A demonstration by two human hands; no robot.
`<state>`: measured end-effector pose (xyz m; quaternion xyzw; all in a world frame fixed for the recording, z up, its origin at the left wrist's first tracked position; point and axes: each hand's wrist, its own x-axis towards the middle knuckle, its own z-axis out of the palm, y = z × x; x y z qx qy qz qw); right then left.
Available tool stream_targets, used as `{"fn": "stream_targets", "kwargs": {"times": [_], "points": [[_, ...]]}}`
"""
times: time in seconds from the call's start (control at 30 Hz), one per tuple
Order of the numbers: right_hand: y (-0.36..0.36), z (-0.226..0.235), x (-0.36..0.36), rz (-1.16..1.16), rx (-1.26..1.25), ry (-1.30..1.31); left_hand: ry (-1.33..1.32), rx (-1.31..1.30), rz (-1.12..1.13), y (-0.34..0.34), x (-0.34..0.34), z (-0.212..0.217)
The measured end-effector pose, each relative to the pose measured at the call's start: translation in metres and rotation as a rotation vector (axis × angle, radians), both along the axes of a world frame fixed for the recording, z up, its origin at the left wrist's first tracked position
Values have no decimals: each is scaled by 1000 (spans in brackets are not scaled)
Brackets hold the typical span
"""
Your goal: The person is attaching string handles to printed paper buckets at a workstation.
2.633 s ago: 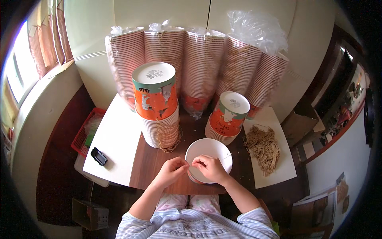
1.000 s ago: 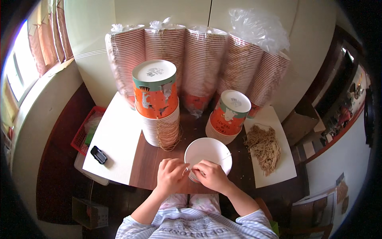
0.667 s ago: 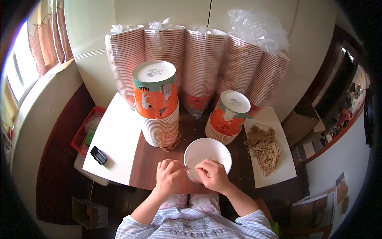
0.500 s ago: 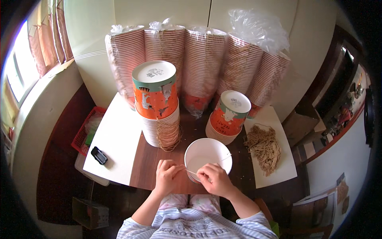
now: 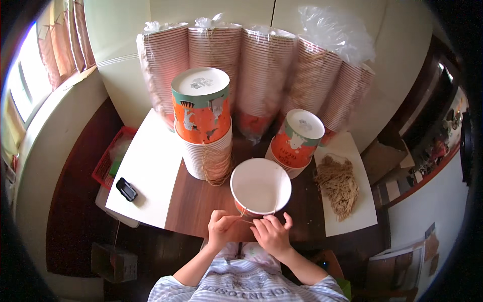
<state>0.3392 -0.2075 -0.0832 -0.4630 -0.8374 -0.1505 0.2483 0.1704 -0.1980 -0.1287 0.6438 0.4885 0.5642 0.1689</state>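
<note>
An open paper bucket (image 5: pixel 260 183), white inside and orange outside, stands upright at the table's near middle. A thin piece of twine (image 5: pixel 243 212) runs at its near rim, and a strand hangs inside its near right wall. My left hand (image 5: pixel 222 227) pinches the twine just left of the rim. Beside it, the thumb and forefinger of my right hand (image 5: pixel 271 234) close on the twine too, with the little finger lifted. Both hands are just in front of the bucket. The twine's exact path between the fingertips is too fine to make out.
Behind the bucket stand an upturned tall stack of orange buckets (image 5: pixel 202 118), twine loops at its side, and a shorter stack (image 5: pixel 298 138). Plastic-wrapped bucket stacks (image 5: pixel 266 75) line the back. A twine bundle (image 5: pixel 338 186) lies right, a black plastic case (image 5: pixel 126 189) left.
My right hand has drawn back from over the bucket's opening to its near rim. My left hand has shifted slightly right and nearer me. The twine now sits at the near rim.
</note>
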Motion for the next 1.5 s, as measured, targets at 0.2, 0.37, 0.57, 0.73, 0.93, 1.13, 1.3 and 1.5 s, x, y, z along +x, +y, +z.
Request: {"fn": "stream_targets", "kwargs": {"times": [0.2, 0.37, 0.57, 0.73, 0.93, 1.13, 1.3, 1.5], "points": [[-3, -10, -11, 10, -22, 74, -280, -153, -103, -5, 6, -7], [-8, -12, -19, 34, -55, 171, -788, -665, -330, -10, 1, -8], [-9, -9, -21, 49, -100, 142, -1011, -668, -559, -12, 7, -8], [-7, -8, -19, 139, -144, 133, -1173, -880, -504, -9, -2, -2], [-13, -11, -16, 188, -206, 54, -1011, -949, -479, 14, -13, 12], [-5, -5, -8, 327, -183, -31, -913, -909, -573, 37, -16, 25], [4, -3, -6, 336, -142, -92, -831, -998, -569, 57, -12, 23], [11, -7, -6, 326, -121, -105, -799, -1087, -601, 73, -11, 25]]}}
